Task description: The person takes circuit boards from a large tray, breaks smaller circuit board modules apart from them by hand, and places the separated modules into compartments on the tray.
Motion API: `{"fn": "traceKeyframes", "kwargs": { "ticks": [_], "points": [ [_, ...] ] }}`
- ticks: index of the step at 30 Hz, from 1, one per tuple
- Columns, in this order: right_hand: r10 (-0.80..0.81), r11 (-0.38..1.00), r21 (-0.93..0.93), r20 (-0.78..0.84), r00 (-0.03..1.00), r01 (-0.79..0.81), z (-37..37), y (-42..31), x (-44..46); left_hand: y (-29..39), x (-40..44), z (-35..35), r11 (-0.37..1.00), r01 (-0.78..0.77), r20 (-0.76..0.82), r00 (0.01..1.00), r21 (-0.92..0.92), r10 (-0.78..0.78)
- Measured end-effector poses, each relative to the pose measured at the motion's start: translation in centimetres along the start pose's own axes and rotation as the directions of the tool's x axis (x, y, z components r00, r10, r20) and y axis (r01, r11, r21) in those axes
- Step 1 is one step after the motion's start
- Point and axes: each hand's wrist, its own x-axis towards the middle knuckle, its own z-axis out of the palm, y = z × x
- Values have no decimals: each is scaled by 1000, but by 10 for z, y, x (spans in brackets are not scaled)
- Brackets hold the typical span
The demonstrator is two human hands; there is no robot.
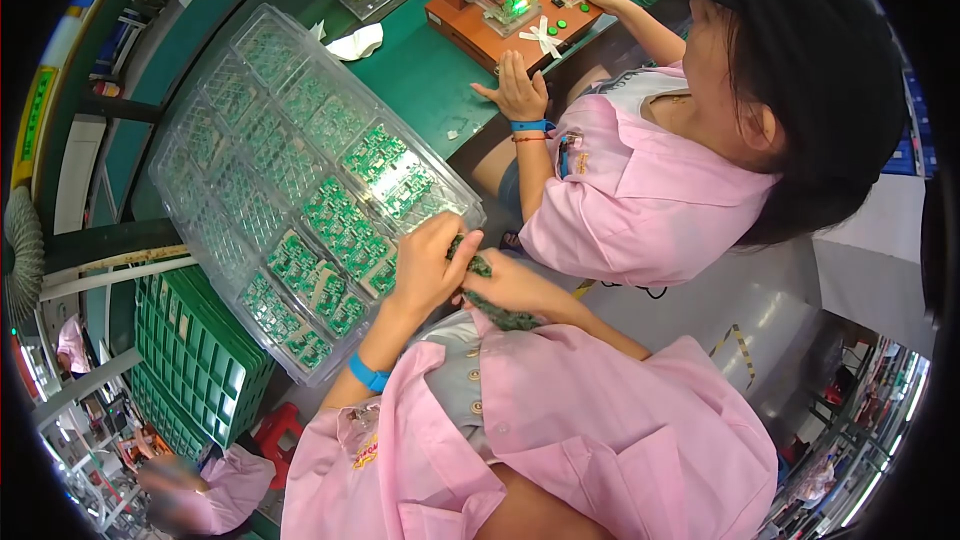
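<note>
Left hand and right hand, fingers curled in, grip a dark green bundle, perhaps circuit boards, beside a clear compartmented tray. Green circuit boards lie in several near compartments; glare hides how full the rest are. A co-worker sits at the surface.

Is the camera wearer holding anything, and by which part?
Yes: a mottled dark-green object, gripped near its upper end between the left hand and right hand; its identity is unclear.
</note>
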Motion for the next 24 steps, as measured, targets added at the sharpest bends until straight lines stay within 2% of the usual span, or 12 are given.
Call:
{"fn": "traceKeyframes", "kwargs": {
  "ticks": [5,9,10,11,12,13,14,15,19,24],
  "points": [
    [-49,985,-166,16,999,51,12,16,-4,-12,-15,13,997,68,-30,997,-25,-69],
    [-149,899,-373,229,962,228,8,11,-4,-12,-26,4,901,330,186,940,-282,-286],
    [-154,899,-372,226,962,231,6,10,-2,-18,-23,-1,901,382,162,921,-204,-354],
    [-130,953,-246,199,971,178,3,11,-1,-25,-17,-4,891,437,134,897,-125,-422],
    [-98,986,-113,178,979,119,0,13,-1,-28,-9,-5,889,441,139,895,-122,-424],
    [-62,998,22,161,985,59,-3,15,-2,-32,0,-5,919,381,-16,924,102,-381],
    [-24,988,153,149,988,1,-6,16,-4,-34,7,-4,885,332,-157,942,327,-296],
    [-23,989,151,148,989,0,-8,17,-6,-36,9,0,886,332,-157,942,325,-295],
    [-131,957,276,121,984,94,-15,19,-19,-49,13,30,805,244,-311,947,541,-78],
    [-105,952,304,187,977,45,-18,22,-17,-59,6,29,849,181,-298,954,496,-30]
  ]
}}
